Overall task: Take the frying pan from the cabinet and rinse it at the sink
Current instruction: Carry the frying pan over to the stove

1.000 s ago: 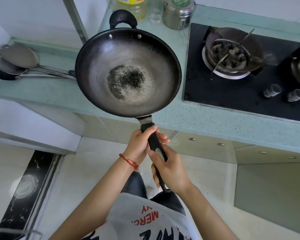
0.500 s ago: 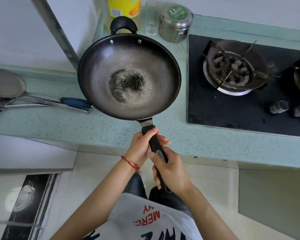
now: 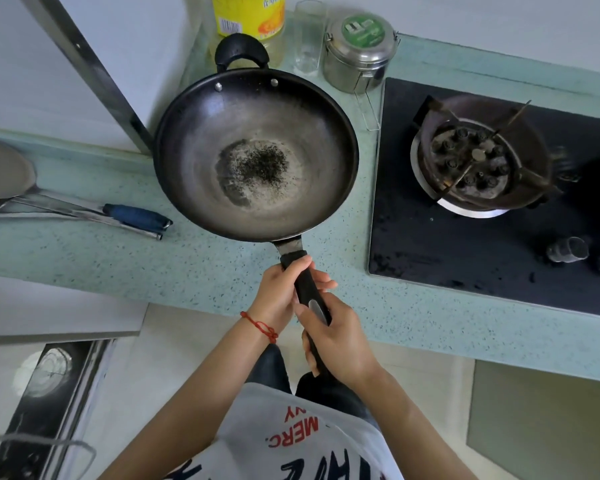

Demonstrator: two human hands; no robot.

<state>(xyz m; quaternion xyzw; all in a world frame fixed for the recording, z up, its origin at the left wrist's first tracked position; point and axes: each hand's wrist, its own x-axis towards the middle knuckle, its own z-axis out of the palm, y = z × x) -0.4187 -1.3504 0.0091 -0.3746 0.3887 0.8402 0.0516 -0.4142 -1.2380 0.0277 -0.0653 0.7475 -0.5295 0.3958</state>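
Over the last second the frying pan (image 3: 255, 154) has been carried out above the green countertop (image 3: 84, 265), so the cabinet step is judged done; no sink is seen. It is held by its long handle, left hand (image 3: 281, 296) ahead, right hand (image 3: 340, 344) behind, fingers wrapped round. The gas hob (image 3: 430, 220) lies right, ladles (image 3: 84, 209) left, and an oil bottle (image 3: 248, 15), steel tin (image 3: 359, 53) and glass (image 3: 307, 36) crowd behind.
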